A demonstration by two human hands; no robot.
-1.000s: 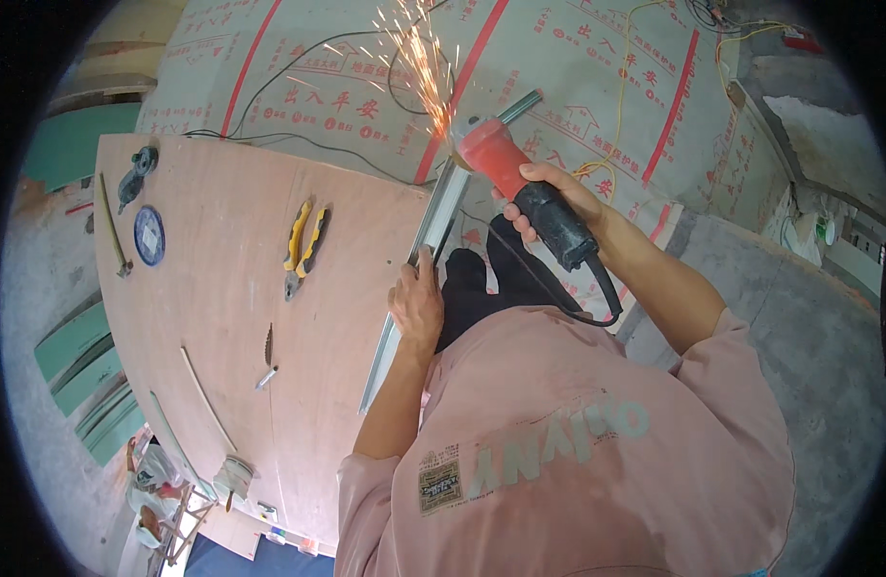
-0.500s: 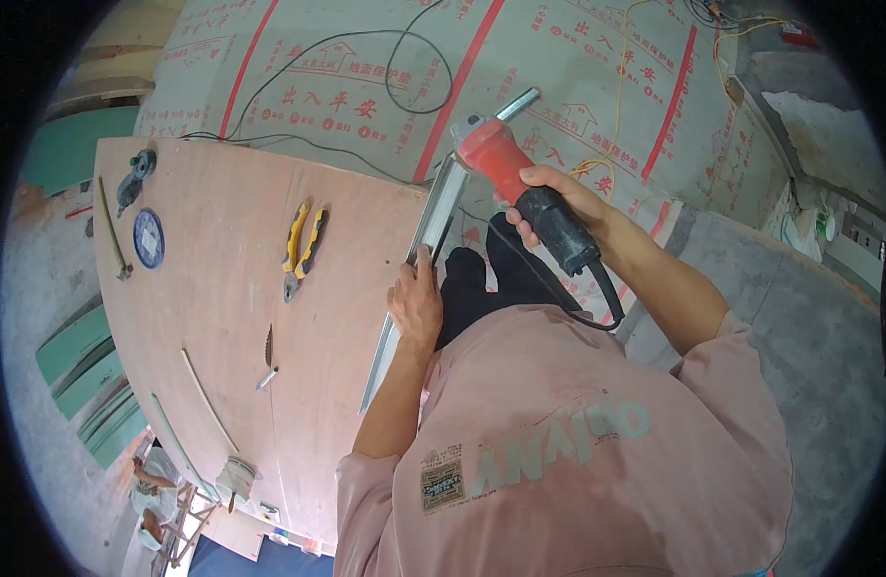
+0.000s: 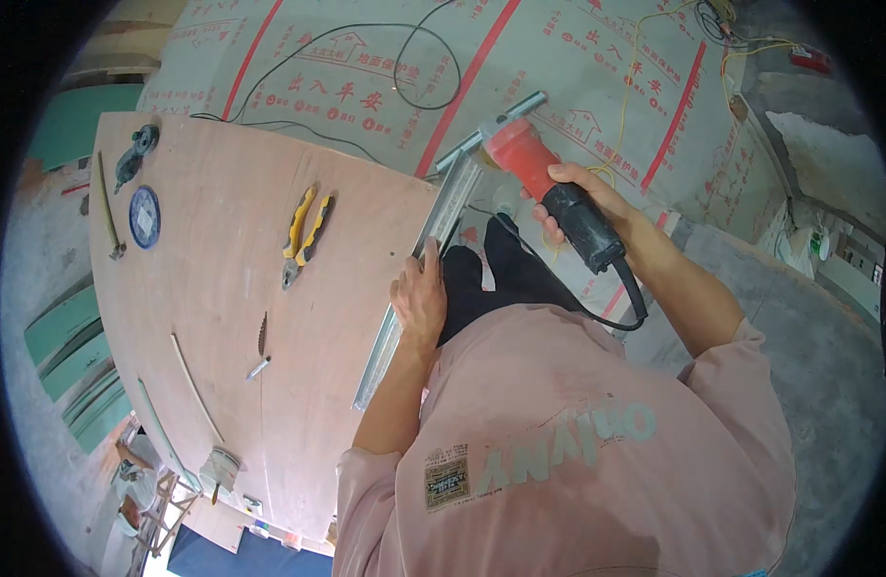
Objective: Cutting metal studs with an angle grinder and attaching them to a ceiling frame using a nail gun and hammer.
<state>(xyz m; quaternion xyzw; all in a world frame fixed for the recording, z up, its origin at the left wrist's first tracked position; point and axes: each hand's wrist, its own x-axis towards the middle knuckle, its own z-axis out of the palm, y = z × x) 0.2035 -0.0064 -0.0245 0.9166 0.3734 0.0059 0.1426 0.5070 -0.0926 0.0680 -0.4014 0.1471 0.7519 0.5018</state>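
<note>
My right hand [image 3: 605, 207] is wrapped round an angle grinder [image 3: 556, 183] with a red head and black body. The grinder's head is over the far end of a silvery metal channel [image 3: 455, 197]. My left hand [image 3: 421, 293] grips this channel lower down, where it lies along the right edge of a pinkish wooden board [image 3: 352, 255]. Behind the grinder head a metal piece [image 3: 530, 103] runs at a different angle from the channel. Whether the two are joined, I cannot tell. The grinder's disc is mostly hidden.
Yellow-handled pliers [image 3: 303, 236], a round blue-rimmed disc [image 3: 145, 216], a hammer [image 3: 109, 212], a small dark tool [image 3: 137, 159] and a pot with a brush [image 3: 219, 471] sit on the board. Black cord [image 3: 400, 82] loops across the printed floor sheet [image 3: 308, 87]. Another person [image 3: 140, 481] is at lower left.
The grinder has moved a little to the right in my right hand. More of the angled metal piece shows behind its head. My left hand stays on the channel.
</note>
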